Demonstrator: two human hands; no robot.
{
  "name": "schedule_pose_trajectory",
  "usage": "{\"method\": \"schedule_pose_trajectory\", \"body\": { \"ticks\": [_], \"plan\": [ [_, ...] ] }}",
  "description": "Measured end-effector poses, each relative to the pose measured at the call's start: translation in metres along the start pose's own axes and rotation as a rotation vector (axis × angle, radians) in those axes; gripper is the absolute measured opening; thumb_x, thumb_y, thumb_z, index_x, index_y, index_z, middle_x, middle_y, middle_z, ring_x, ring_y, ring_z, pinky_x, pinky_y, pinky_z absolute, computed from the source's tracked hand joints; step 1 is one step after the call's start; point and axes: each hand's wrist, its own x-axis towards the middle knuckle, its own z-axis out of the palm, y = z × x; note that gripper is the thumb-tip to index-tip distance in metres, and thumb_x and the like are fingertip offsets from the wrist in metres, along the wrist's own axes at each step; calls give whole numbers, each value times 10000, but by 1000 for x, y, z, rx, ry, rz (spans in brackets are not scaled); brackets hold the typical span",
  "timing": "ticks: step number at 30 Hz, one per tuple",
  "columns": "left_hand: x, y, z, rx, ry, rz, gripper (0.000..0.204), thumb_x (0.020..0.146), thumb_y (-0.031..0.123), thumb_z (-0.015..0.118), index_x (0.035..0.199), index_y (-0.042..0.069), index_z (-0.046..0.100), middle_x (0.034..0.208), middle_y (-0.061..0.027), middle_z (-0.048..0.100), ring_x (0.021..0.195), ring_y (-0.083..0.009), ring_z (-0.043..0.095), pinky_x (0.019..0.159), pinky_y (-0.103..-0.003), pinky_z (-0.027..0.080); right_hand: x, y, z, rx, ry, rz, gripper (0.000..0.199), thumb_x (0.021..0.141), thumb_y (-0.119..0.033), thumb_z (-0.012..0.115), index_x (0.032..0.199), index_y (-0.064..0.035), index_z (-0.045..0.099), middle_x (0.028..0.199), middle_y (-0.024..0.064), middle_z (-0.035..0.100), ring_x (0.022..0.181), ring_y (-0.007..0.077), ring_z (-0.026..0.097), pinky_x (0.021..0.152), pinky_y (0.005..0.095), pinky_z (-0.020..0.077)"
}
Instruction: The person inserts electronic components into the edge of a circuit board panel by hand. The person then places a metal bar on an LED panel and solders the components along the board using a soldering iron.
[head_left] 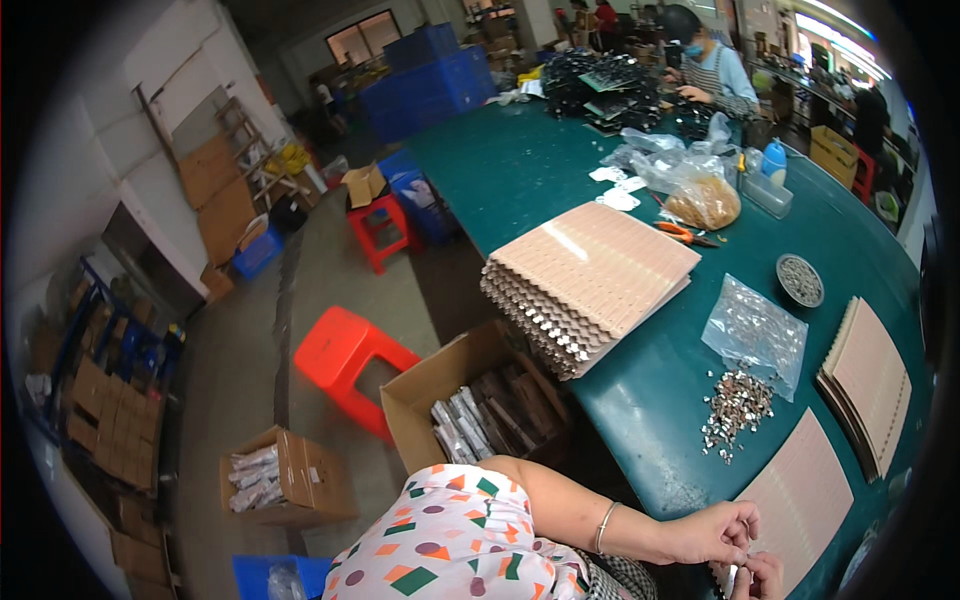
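Observation:
At the lower right, my left hand [708, 532], with a bangle on its wrist, is closed, thumb and fingertips pinched. My right hand [764, 577] is cut off by the lower edge and meets it fingertip to fingertip. A small pale, shiny bit shows between the fingers, too small to name. Just beyond both hands lies a pinkish-beige sheet [800, 490] with rows of small marks. Near it is a loose heap of small shiny metal pieces [738, 410], beside a clear plastic bag [757, 330] of similar bits.
A tall stack of beige sheets [595, 270] stands on the green table [640, 460]; a smaller stack [868, 385] lies right. Beyond are a bowl [800, 280] of small pieces, orange-handled pliers [685, 234] and plastic bags. A carton [410, 400] and red stool [345, 350] stand left. Someone works opposite.

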Motion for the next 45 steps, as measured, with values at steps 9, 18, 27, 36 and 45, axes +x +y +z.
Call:
{"method": "schedule_pose_trajectory", "body": {
  "ticks": [9,18,27,36,45],
  "plan": [
    [-3,-10,0,33,52,54,258,878,4,685,1040,45,489,847,-20,555,767,-77,550,665,-232,463,5,-5,8,-165,-44,-184,130,899,12,681,1027,32,668,1029,148,675,970,253,627,907,369,494],
    [0,47,-66,1251,323,617,315,720,93,795,992,87,635,1050,-77,600,1064,-287,572,876,-436,451,15,-7,-19,-327,45,-200,67,909,-7,664,969,17,647,981,144,674,941,273,633,876,373,502],
    [4,63,-112,1556,382,286,266,740,178,813,976,134,699,1102,-25,578,1098,-245,513,922,-438,354,14,1,-25,-679,28,-288,85,876,-14,676,958,-20,656,976,155,661,936,334,629,855,401,501],
    [-5,65,-109,1614,372,335,166,743,219,811,823,128,697,935,-1,579,992,-214,529,881,-397,336,15,1,-22,-797,-2,-283,100,821,-30,677,901,-29,617,970,149,633,948,358,579,873,436,463],
    [-13,54,-117,1537,326,378,151,746,191,802,823,116,696,893,-4,591,948,-203,548,858,-392,357,13,15,-24,-779,-72,-254,74,834,-56,674,884,-33,625,942,159,625,919,367,558,844,449,452]
  ]
}}
